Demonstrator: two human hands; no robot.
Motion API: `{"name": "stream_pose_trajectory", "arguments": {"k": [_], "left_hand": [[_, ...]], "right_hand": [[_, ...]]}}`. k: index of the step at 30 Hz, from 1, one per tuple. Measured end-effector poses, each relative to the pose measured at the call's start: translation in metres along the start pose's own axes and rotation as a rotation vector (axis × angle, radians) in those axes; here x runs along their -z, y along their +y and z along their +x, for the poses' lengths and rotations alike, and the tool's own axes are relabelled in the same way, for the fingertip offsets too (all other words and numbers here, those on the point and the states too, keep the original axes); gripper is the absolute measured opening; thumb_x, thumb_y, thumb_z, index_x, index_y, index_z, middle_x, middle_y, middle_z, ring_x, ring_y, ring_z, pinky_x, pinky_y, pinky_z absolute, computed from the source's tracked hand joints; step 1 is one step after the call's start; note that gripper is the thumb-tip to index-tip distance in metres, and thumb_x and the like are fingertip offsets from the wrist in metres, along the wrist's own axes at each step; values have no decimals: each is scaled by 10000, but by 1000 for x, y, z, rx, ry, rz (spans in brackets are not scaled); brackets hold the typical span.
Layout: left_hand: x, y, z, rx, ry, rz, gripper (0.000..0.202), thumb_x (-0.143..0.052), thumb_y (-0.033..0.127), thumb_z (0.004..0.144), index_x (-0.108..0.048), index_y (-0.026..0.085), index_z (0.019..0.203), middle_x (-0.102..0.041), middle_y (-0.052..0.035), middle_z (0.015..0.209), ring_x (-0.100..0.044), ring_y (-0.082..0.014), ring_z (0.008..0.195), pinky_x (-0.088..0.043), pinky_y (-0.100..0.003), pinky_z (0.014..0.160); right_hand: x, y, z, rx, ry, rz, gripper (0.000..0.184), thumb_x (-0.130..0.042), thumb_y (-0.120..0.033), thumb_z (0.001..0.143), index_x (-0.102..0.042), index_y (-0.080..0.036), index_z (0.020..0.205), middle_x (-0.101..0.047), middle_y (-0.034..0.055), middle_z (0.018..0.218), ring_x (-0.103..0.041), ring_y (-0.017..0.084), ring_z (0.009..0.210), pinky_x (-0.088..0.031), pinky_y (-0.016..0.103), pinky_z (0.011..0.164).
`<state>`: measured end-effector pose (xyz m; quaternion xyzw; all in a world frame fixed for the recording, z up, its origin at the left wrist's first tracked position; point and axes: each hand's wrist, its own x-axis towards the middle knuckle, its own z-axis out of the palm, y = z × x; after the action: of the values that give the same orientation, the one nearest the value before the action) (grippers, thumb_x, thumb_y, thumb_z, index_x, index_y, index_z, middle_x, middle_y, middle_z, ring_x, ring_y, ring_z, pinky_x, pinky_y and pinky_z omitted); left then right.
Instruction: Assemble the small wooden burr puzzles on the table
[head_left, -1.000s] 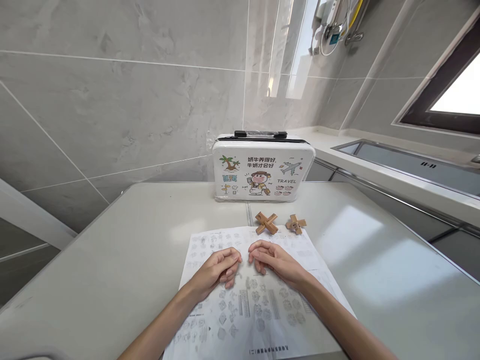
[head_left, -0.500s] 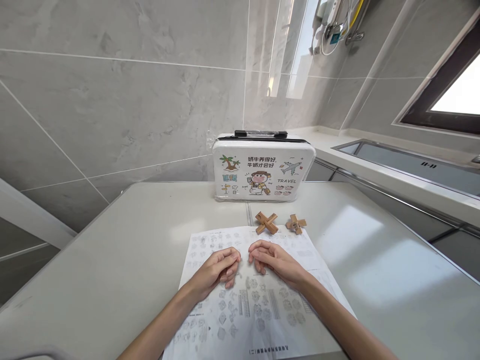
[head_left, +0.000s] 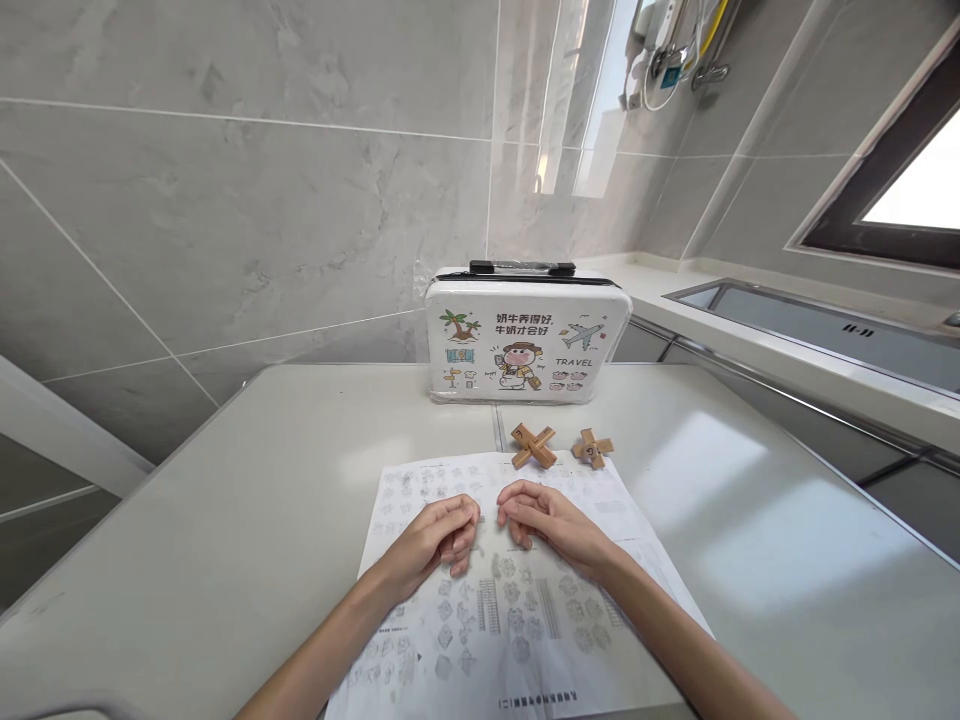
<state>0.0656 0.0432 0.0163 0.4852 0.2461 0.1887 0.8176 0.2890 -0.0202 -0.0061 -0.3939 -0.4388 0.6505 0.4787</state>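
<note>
My left hand (head_left: 442, 533) rests on its side on a printed instruction sheet (head_left: 630, 650), fingers loosely curled in and nothing visible in them. Facing it across a small gap, my right hand (head_left: 546, 518) lies curled the same way, also with nothing visible in it. Just beyond my right hand, at the sheet's far edge, sits a cross-shaped wooden burr puzzle (head_left: 533, 446) with a dark mark on one piece. A second, smaller wooden burr puzzle (head_left: 592, 449) stands to its right, also marked. Neither hand touches the puzzles.
A white travel case (head_left: 529, 340) with cartoon prints and a black handle stands upright at the back of the white table (head_left: 225, 520). Behind it rises a grey tiled wall (head_left: 262, 200). At the right is a counter with a sink (head_left: 825, 330).
</note>
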Motion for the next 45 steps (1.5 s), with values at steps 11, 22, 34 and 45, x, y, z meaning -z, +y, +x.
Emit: {"name": "stream_pose_trajectory", "arguments": {"k": [11,22,34,45], "left_hand": [[0,-1,0,-1,1,-7,295,-681,412,960,-548,183,831,-409,77,600,-269,-67,478,-381,-212,498],[1,-2,0,-1,7,-14,290,-687,419,956,-556,183,847,-410,77,601,-271,-68,478,-382,-213,498],[1,-1,0,-4,-3,1,280,-660,396,978,-552,183,831,-410,73,608,-272,-70,485,-392,-218,507],[0,0,0,3,7,-1,298,-685,411,957,-542,186,825,-404,78,604,-273,-68,479,-382,-214,501]], "right_hand": [[1,3,1,1,0,0,290,-763,-435,935,-681,-189,1066,-719,42,921,-523,121,648,-412,310,663],[2,4,1,-3,1,1,283,-760,-424,940,-680,-187,1071,-720,42,921,-525,121,650,-414,308,664],[1,2,1,-10,10,4,306,-779,-450,918,-687,-196,1061,-720,42,918,-525,127,650,-412,316,668],[-1,1,1,-11,15,0,317,-782,-441,910,-682,-183,1064,-718,37,907,-518,122,645,-417,308,663]]}}
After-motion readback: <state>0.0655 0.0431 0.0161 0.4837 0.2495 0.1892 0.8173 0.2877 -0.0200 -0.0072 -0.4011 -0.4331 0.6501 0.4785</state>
